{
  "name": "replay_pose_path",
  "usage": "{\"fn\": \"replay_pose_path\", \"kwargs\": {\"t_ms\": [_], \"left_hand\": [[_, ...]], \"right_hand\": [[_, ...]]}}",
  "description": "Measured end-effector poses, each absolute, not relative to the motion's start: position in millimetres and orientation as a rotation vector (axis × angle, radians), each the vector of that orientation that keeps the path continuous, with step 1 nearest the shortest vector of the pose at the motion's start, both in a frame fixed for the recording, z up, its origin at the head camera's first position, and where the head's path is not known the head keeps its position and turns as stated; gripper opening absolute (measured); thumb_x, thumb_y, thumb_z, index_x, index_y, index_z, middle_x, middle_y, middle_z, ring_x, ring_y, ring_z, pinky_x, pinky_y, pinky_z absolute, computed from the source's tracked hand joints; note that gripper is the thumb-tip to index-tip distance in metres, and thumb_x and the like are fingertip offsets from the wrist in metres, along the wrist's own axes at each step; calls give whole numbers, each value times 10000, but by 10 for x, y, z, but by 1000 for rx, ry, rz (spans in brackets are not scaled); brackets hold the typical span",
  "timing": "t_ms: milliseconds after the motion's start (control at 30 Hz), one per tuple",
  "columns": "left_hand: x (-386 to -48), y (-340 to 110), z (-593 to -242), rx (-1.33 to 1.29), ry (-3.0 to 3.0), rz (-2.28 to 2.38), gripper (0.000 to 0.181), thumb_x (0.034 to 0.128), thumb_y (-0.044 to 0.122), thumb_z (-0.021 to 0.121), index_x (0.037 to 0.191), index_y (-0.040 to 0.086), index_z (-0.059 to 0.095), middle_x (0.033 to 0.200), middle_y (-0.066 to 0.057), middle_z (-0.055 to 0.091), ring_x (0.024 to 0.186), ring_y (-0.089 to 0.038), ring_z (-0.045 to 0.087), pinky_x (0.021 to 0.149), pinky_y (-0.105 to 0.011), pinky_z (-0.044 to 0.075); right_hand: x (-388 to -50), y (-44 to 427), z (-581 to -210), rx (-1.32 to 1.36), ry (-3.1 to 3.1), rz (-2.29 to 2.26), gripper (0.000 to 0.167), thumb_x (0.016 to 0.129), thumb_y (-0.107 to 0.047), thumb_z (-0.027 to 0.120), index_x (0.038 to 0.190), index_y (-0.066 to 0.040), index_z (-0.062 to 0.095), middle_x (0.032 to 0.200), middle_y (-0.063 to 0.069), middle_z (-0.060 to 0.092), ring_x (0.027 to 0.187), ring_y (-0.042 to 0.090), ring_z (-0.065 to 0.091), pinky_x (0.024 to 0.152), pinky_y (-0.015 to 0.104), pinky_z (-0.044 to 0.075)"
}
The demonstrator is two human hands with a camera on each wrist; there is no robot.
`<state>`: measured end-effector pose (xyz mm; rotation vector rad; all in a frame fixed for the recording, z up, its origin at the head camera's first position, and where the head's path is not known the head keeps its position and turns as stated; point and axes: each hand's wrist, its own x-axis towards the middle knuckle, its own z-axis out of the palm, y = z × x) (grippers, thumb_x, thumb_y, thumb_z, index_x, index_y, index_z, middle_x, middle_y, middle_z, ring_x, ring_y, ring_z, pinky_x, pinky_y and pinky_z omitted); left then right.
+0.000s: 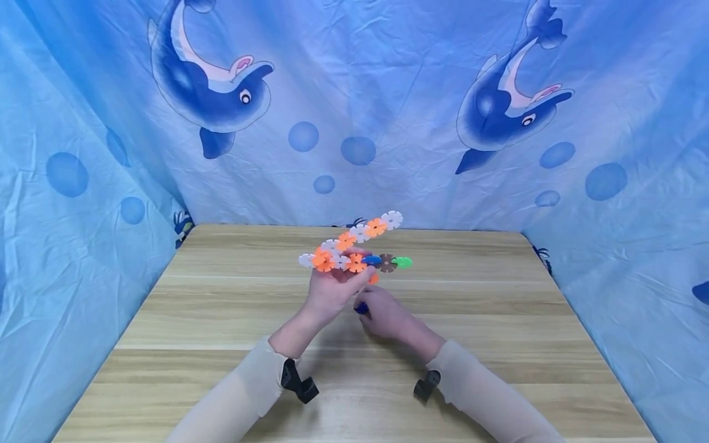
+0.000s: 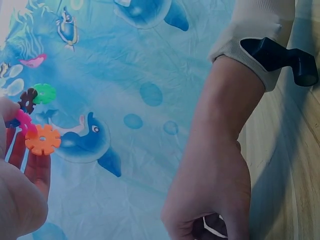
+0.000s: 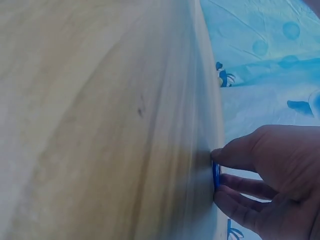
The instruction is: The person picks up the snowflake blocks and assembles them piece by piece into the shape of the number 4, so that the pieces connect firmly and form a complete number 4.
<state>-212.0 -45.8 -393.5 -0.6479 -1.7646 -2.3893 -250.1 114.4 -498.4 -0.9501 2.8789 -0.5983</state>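
Observation:
My left hand [image 1: 328, 296] grips a joined chain of notched plastic snowflake discs [image 1: 359, 232] above the table. One branch of white and orange discs slants up to the right; another runs level through a blue disc [image 1: 372, 260] and a brown disc [image 1: 387, 263] to a green disc [image 1: 402, 263]. In the left wrist view, a pink disc [image 2: 24, 121] and an orange disc [image 2: 43, 140] stick out near the fingers. Lower and to the right, my right hand [image 1: 386, 314] pinches a single dark blue disc [image 3: 216, 175] between thumb and fingers, low over the tabletop.
Both hands work over a wood-grain table [image 1: 476, 357]. Behind it and along both sides hangs a blue curtain [image 1: 410, 111] printed with dolphins and bubbles. A black camera mount sits on each wrist, one on the left sleeve [image 1: 244, 384].

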Motion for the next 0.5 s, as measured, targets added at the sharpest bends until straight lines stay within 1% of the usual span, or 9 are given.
{"fn": "replay_pose_path", "kwargs": {"t_ms": [133,233,300,333,400,500], "left_hand": [[-2122,-463,-3925,-640,-1804,-2332,308,899,-128,727,1172,-71,597,1194,-173,706,1081,-109,731,940,-256,636],[-2120,-469,-3917,-632,-1840,-2286,345,905,-112,734,1214,-113,580,1246,-296,664,1082,-99,734,950,-252,631],[-2116,-471,-3913,-620,-1846,-2285,360,911,-105,734,1231,-111,568,1270,-328,640,1092,-97,731,965,-252,626],[-2115,-472,-3913,-615,-1847,-2289,365,913,-103,735,1236,-105,565,1280,-325,638,1097,-101,730,970,-256,625],[-2112,-473,-3913,-601,-1856,-2295,350,920,-87,739,1231,-89,580,1270,-273,661,1091,-102,731,968,-252,625],[-2114,-473,-3915,-593,-1862,-2302,321,921,-74,745,1212,-76,608,1222,-122,709,1074,-110,730,954,-249,629]], "right_hand": [[-2487,1164,-4980,-873,2884,-604,107,947,-78,762,1051,-99,750,1051,37,692,990,189,646,906,378,599],[-2481,1188,-4963,-789,2856,-666,134,958,-102,770,1075,-112,704,1042,29,645,960,171,592,867,361,578],[-2483,1216,-4945,-749,2824,-727,151,956,-100,776,1069,-119,678,1025,21,622,938,165,566,844,353,561],[-2489,1233,-4937,-748,2806,-765,145,947,-81,779,1050,-111,681,1003,25,628,918,168,570,825,357,560],[-2504,1285,-4923,-735,2776,-825,126,943,-61,777,1022,-117,697,974,1,645,886,147,583,805,333,565],[-2561,1399,-4878,-747,2771,-936,93,940,-17,748,980,-101,746,927,-6,704,853,131,636,781,313,586]]}}
